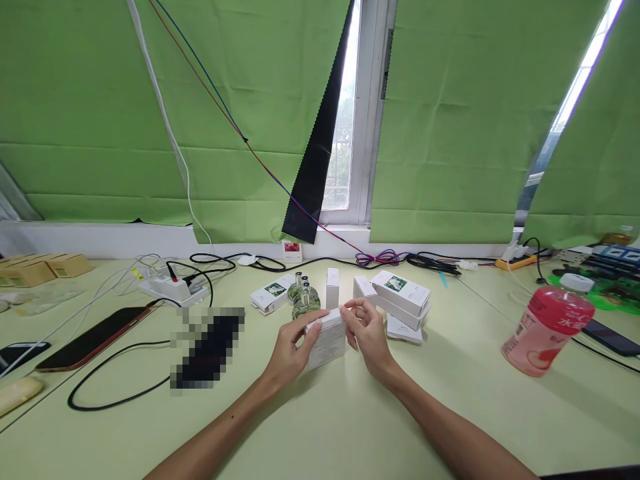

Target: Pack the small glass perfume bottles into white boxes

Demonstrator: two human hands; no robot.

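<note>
A small white carton point(327, 348) with fine print on its face stands upright between my hands. My left hand point(293, 347) is closed round its left side, thumb on the printed face and fingers over the top. At the upper right corner of the carton, my right hand point(367, 333) has its fingers bent, with thumb and index finger touching the edge; whether they pinch a flap is too small to make out. Just behind are several glass bottles point(306, 303) with silver caps. More white cartons, one standing point(333, 288) and a stacked one with a green picture point(401, 291), lie beyond my right hand.
A pink drink bottle point(547, 327) stands at the right. On the left lie a phone point(95, 338), a blurred dark object point(210, 350) and a power strip point(173, 288) with cables. Black cable point(433, 262) runs along the back edge beneath green blinds point(450, 133).
</note>
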